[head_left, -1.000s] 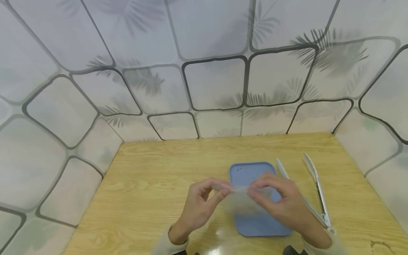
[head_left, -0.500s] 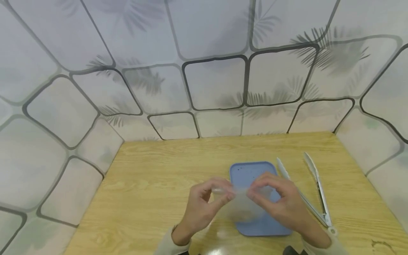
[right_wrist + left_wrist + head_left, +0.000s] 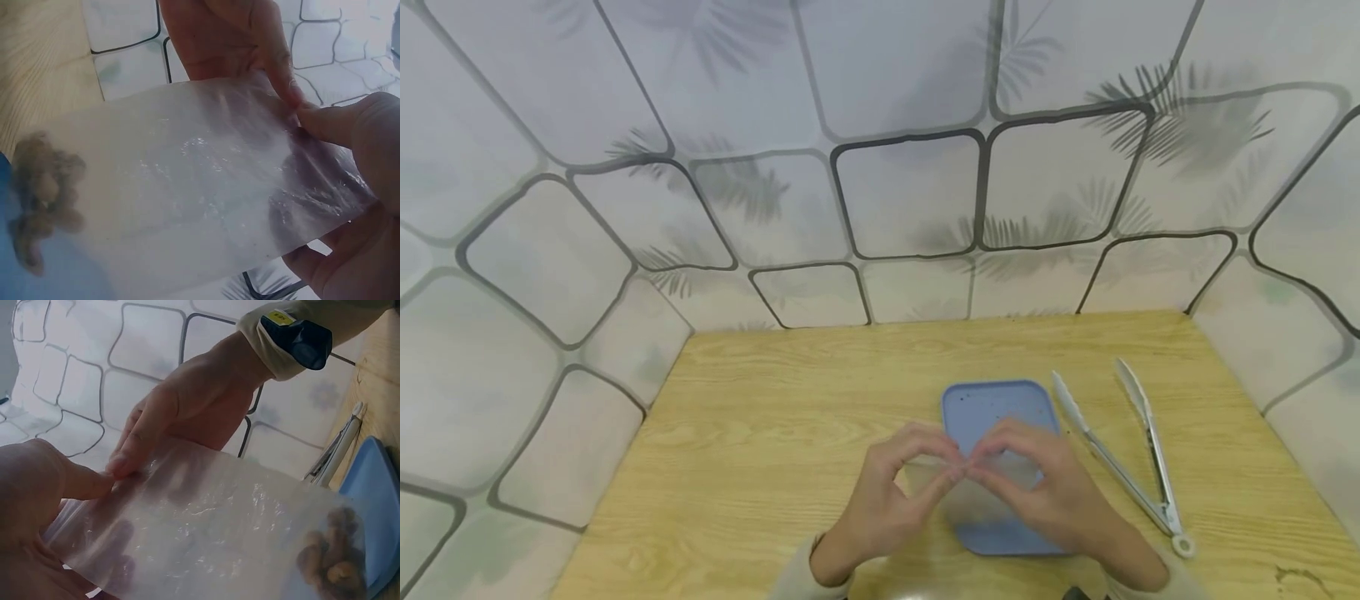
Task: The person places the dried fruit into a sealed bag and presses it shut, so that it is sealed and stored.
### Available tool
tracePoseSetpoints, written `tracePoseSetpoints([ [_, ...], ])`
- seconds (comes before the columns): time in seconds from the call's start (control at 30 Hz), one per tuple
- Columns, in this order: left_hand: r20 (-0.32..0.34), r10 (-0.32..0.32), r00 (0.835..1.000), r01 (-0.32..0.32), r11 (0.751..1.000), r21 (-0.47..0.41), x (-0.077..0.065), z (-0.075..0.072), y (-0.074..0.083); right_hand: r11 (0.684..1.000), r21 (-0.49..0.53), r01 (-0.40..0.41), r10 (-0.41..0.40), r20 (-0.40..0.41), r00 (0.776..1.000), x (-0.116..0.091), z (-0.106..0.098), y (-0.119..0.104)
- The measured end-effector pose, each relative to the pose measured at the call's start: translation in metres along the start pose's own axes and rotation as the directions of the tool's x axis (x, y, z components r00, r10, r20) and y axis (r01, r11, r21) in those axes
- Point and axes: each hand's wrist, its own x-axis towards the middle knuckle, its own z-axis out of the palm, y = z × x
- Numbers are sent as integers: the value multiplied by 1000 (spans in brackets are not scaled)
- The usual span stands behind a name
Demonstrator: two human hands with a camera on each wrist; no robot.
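A clear plastic bag (image 3: 977, 504) hangs between my hands over a blue tray (image 3: 988, 406). My left hand (image 3: 887, 500) pinches its top edge between thumb and fingers. Right beside it, the right hand (image 3: 1052, 492) pinches the same edge, and the fingertips of both meet near the middle. In the right wrist view, several small lumpy brown pieces (image 3: 47, 187) lie gathered at the bag's bottom end, blurred by the plastic. The bag (image 3: 212, 519) is flat and wrinkled between them and my fingers. Some fingers show through from behind it.
Metal tongs (image 3: 1157, 462) lie spread on the wooden table (image 3: 790, 417), right of the tray. Small dark specks dot the tray's far end. Patterned panels (image 3: 910, 200) rise at the back and both sides. A dark mark (image 3: 1298, 575) shows near the front right.
My hands have come together along the bag's top edge, the left moving right and the right slightly left, until the fingertips meet. Tray and tongs stay put.
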Motion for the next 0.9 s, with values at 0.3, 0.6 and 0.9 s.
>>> tracePoseSetpoints([
  [0.3, 74, 89, 993, -108, 944, 313, -1, -4, 13, 959, -231, 161, -146, 80, 986, 2, 1, -10],
  [0.6, 173, 280, 944, -328, 839, 435, -8, -13, 42, 891, -337, 305, -297, 76, 952, 11, 1, -42],
  [0.9, 41, 422, 906, -415, 863, 287, -3, -27, 72, 887, -73, 456, -453, 58, 890, 32, -17, -64],
])
